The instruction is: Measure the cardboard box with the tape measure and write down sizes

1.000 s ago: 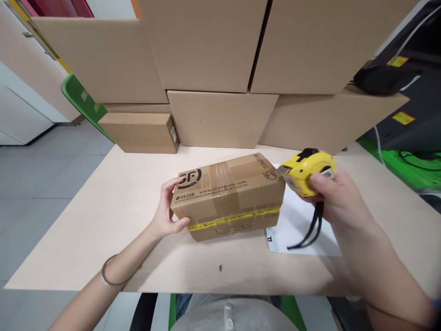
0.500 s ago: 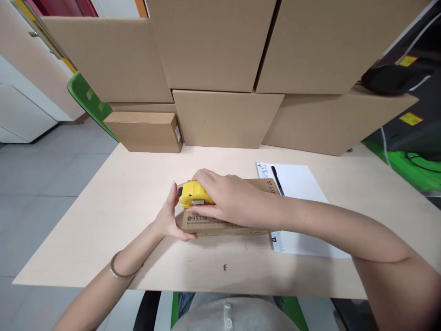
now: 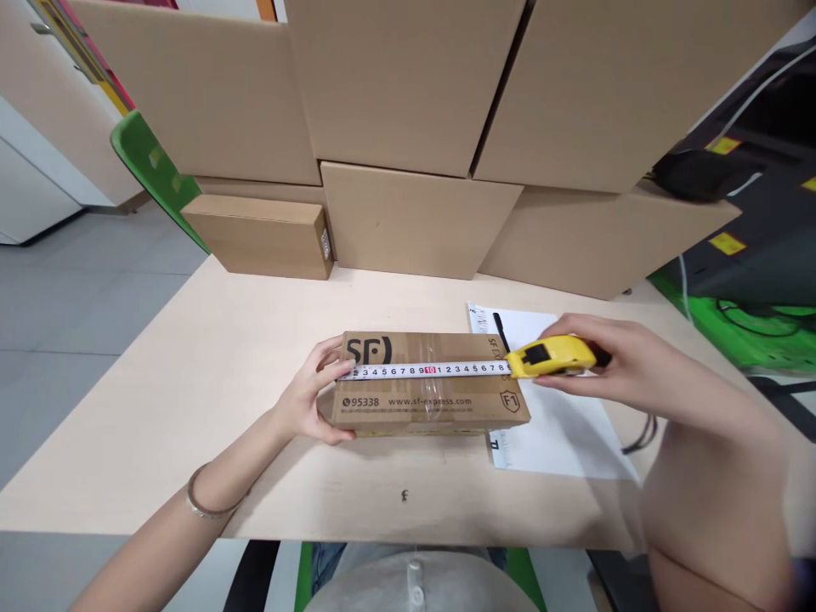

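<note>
A small brown cardboard parcel (image 3: 427,399) printed "SF" lies flat on the pale wooden table (image 3: 191,374). My left hand (image 3: 312,393) grips its left end, the thumb pinning the tape's tip there. My right hand (image 3: 621,365) holds a yellow tape measure (image 3: 552,356) just past the parcel's right end. The white blade (image 3: 430,370) runs across the parcel's top from left to right, with numbers showing.
A white sheet of paper (image 3: 554,425) with a black pen (image 3: 501,330) lies under and right of the parcel. Large cardboard boxes (image 3: 414,217) are stacked along the table's back, a smaller one (image 3: 258,236) at back left. A green chair back (image 3: 150,174) stands at left.
The parcel now lies flat. My right hand drew the tape measure from the parcel's left end out to its right end, pulling the blade across the top. My left hand stayed at the left end.
</note>
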Demonstrator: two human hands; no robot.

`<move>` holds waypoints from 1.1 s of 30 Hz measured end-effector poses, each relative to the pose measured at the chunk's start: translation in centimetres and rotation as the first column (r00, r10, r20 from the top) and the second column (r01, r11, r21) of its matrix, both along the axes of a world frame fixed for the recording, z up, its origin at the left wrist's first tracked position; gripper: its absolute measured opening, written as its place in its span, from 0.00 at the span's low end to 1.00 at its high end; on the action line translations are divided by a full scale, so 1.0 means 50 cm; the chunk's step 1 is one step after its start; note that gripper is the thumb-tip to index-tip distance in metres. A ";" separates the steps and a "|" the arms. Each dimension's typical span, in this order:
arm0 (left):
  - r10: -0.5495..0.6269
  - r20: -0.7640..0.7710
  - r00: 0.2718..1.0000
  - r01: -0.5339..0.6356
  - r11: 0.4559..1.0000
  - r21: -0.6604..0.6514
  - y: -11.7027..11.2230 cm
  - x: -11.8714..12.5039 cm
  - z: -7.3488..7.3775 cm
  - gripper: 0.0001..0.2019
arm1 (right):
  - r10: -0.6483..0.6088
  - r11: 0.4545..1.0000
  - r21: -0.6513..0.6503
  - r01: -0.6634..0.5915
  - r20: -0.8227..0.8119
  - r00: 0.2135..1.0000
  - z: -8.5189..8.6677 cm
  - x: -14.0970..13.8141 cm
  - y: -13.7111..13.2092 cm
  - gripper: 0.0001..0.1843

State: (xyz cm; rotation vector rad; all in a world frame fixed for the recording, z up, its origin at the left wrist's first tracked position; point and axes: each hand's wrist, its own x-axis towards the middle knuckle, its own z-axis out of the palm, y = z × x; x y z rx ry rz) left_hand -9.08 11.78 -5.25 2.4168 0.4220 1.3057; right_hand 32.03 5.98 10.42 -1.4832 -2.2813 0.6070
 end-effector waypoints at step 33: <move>0.150 0.183 0.972 -0.020 0.825 -0.565 -0.025 0.026 0.001 0.49 | 0.144 0.985 0.142 -0.094 -0.397 0.906 0.053 -0.285 0.053 0.19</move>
